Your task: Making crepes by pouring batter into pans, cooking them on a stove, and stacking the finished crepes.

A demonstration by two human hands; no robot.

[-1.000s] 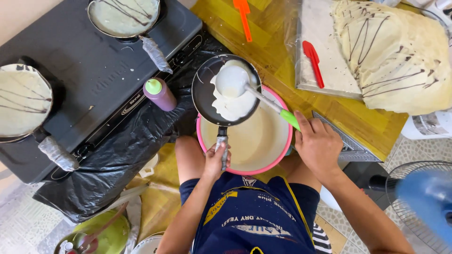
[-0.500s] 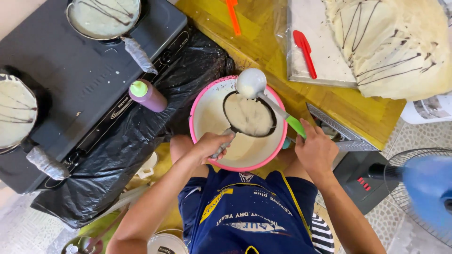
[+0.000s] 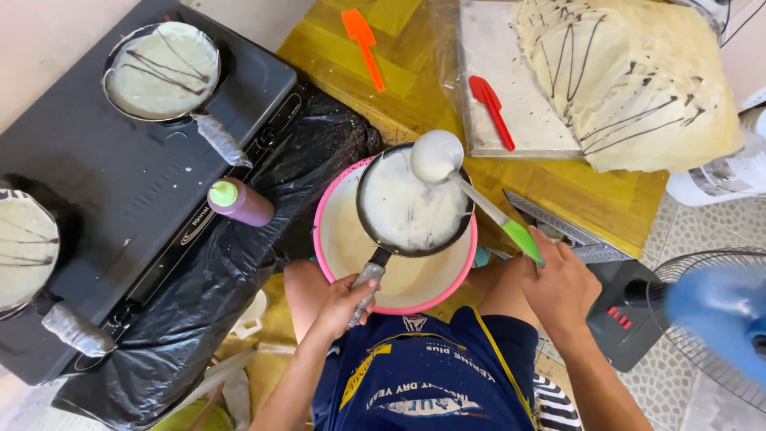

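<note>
- While the left hand grips the small pan by its handle over the pink bowl,
- right hand, fingers closed, holds the batter ladle above it.

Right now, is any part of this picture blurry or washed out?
Head view: the blue fan at the lower right is smeared by blur; the pan and ladle are sharp; daylight is even, with mild glare on the pale floor tiles.
</note>
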